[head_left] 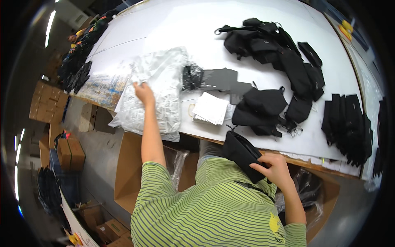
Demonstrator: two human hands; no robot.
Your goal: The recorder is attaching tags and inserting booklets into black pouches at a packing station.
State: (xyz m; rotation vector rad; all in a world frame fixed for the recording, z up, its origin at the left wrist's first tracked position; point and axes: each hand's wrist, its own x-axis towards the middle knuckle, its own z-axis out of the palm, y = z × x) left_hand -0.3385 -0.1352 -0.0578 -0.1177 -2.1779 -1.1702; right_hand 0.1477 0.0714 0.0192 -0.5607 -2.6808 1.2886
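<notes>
Black, probably soft and light, the pouch [242,154] is clasped by the right hand [275,167], best steadied beyond that grip.

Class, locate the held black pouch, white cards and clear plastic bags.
Black pouch [239,154], head view: fabric side.
White cards [210,108], head view: top card.
Clear plastic bags [163,68], head view: upper part.

The person's left arm [152,136] stretches forward, nearly straight, with the left hand [144,94] low and its fingers slightly bent; whether they pinch is too small to tell. The right arm [295,206] is bent, its forearm slanting up and inward, and the right hand [275,168] grips close before the torso [205,201], thumb pointing left.
</notes>
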